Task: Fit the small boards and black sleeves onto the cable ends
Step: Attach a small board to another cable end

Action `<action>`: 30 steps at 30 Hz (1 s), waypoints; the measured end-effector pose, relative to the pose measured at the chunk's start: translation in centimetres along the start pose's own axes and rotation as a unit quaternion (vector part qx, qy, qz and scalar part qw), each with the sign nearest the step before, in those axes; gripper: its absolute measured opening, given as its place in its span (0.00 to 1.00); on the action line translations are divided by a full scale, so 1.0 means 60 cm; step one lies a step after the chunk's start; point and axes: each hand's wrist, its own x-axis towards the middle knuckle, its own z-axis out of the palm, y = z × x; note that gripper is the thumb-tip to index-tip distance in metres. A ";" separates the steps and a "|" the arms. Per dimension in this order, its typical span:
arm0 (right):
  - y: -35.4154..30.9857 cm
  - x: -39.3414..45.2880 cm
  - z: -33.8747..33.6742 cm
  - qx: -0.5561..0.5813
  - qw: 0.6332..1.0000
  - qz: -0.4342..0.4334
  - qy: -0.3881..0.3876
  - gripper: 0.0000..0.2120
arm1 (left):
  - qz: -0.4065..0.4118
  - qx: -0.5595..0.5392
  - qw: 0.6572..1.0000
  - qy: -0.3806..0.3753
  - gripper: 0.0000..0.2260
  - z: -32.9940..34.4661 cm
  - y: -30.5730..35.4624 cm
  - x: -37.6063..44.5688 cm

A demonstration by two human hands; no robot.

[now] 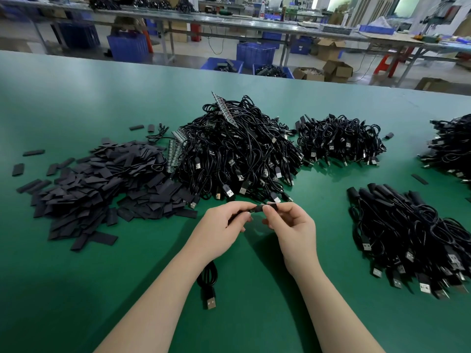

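USB plug (211,303) lay on tabletop (76,289) nearest, below hands | left hand (224,225) pinched cable end, right hand (290,225) pinched sleeve (265,207) onto it | finished bundle (413,240) right of hands; big cable heap (237,154), sleeves (102,179) left: judged far from done

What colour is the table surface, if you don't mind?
Green; the table surface shows plainly in the head view.

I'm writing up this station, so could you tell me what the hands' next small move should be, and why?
Probably slide the black sleeve, pinched by the right hand, further along the cable end gripped by the left hand: the two meet between the fingertips, so the sleeve looks only partly on.
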 end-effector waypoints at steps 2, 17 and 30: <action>0.001 0.001 -0.001 0.002 1.000 0.001 0.001 0.11 | 0.004 -0.007 1.000 -0.007 0.17 0.000 0.001 0.000; -0.005 0.010 -0.018 0.026 0.997 0.041 -0.062 0.10 | 0.010 -0.066 0.997 -0.030 0.09 0.000 -0.002 0.000; -0.007 0.004 -0.018 0.035 0.993 0.030 -0.110 0.04 | 0.024 -0.073 0.997 -0.030 0.11 0.002 -0.003 0.001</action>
